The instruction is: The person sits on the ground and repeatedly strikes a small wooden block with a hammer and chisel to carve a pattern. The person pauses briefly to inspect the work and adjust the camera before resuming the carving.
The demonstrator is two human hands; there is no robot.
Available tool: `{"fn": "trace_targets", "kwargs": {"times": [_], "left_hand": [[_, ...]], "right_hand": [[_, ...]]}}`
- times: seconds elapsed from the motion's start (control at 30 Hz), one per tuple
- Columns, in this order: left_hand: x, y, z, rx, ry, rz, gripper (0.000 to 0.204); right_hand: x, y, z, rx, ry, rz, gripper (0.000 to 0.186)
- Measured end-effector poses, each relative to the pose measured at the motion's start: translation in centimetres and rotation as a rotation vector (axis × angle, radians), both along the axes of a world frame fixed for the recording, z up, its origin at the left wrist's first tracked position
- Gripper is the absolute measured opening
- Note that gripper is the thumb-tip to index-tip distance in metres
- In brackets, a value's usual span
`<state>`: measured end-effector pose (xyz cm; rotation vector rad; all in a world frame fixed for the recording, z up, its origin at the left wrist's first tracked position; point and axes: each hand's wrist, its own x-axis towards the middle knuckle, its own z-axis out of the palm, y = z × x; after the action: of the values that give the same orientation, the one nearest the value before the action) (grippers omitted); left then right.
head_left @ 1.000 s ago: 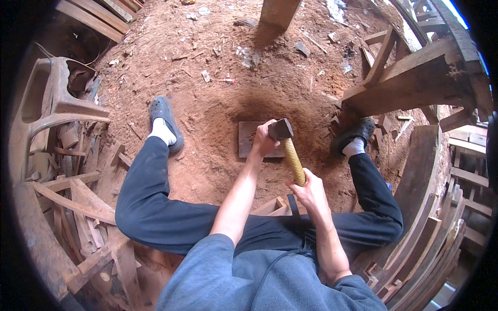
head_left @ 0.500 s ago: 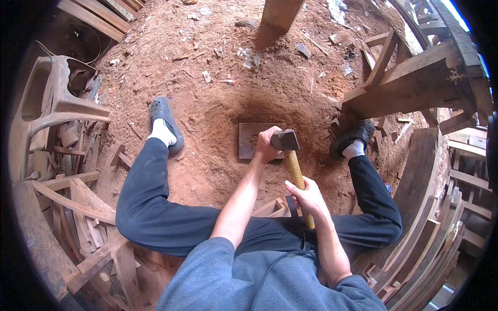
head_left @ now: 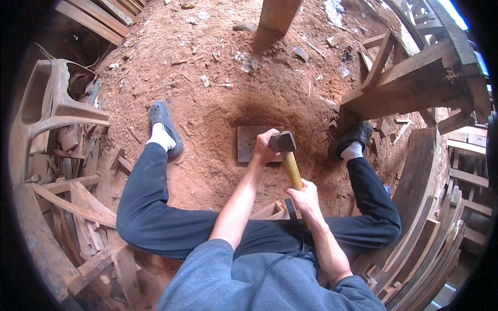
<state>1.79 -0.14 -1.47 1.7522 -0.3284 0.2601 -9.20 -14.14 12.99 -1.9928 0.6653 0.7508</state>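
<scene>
A hammer with a dark metal head (head_left: 282, 141) and a yellow handle (head_left: 292, 168) is in my right hand (head_left: 305, 198), whose fingers wrap round the handle. Beside the hammer head, my left hand (head_left: 265, 147) is closed, and whatever it grips is hidden by the fingers and the head. It stands over a dark square board (head_left: 246, 150) lying on the ground between my feet. Part of a roughened patch shows on the board; my left hand covers the rest. A dark flat strip (head_left: 290, 210) hangs just below my right hand.
Reddish, sawdust-like dirt (head_left: 207, 119) with scattered scraps surrounds the board. A plastic chair (head_left: 65, 111) stands at left above wood offcuts. A heavy timber frame (head_left: 410, 78) rises at right, near stacked planks (head_left: 415, 176). A wooden post (head_left: 280, 15) stands at the far side.
My right hand has shifted slightly up along the handle and turned a little. The hammer head has tilted slightly and sits marginally further left. My left hand stays over the board.
</scene>
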Motion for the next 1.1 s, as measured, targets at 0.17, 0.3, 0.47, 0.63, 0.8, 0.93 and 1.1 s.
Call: {"fn": "trace_targets", "kwargs": {"times": [0.17,0.3,0.47,0.63,0.8,0.93,1.1], "left_hand": [[-0.5,0.1,1.3,0.001,0.221,0.009,0.036],[-0.3,0.1,1.7,-0.054,0.19,0.044,0.03],[0.1,-0.2,1.7,-0.073,0.162,0.074,0.02],[0.3,-0.7,0.7,-0.057,0.131,0.117,0.018],[0.9,-0.2,-0.4,0.049,-0.011,0.123,0.019],[-0.2,-0.6,-0.6,-0.003,0.132,0.104,0.026],[-0.2,-0.8,-0.8,-0.006,0.131,0.103,0.023]], "right_hand": [[0.7,-1.4,4.2,0.124,-0.169,-0.153,0.011],[1.6,-4.4,11.7,0.299,-0.724,-0.265,0.024],[3.5,-4.7,15.8,0.714,-1.252,-0.052,0.02],[2.2,0.6,4.2,-0.232,-0.897,0.006,0.005],[1.6,-1.7,1.8,-0.079,-0.419,0.009,0.011],[1.6,-4.5,10.9,0.029,-0.73,-0.174,0.016],[2.3,-3.1,14.5,0.739,-1.283,-0.301,0.021]]}}
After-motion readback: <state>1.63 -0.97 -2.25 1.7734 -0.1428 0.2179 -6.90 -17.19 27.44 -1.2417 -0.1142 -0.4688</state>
